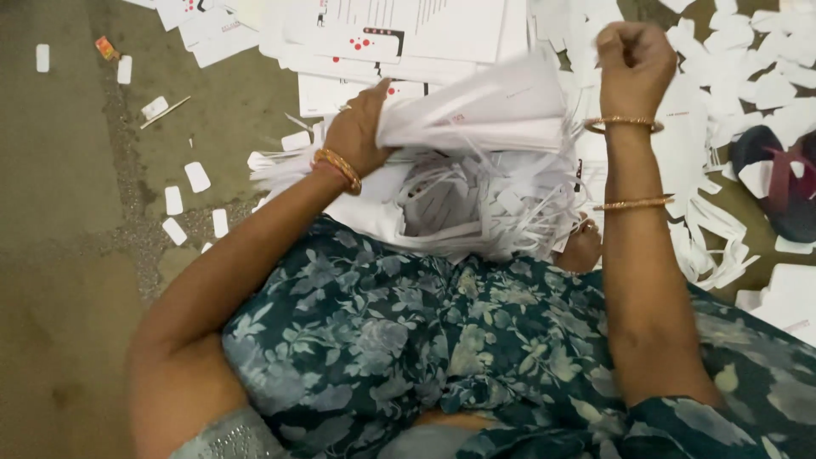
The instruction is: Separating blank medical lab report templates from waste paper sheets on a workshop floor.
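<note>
Paper [484, 106] in a thick white stack sat clamped in our left hand [357, 132], above our lap and the scraps [476, 204] heaped there. Our right hand [633, 64] was closed in a fist beside the stack's far edge; we could not tell what it gripped. Small cards [197, 177] lay scattered on the floor [59, 170].

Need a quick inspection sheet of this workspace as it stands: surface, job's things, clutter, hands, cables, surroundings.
Surface: bare concrete floor, stained.
Job's things: stack of white paper sheets; tangle of cut paper strips below it, on the lap.
Clutter: small white cut-out pieces scattered on the floor; white offcuts at right.
Hands: left hand grips the stack's end; right hand closed in a fist, raised beside it, what it holds unclear.
Cables: nothing seen.
Surroundings: printed white sheets piled ahead; dark sandal at right.
</note>
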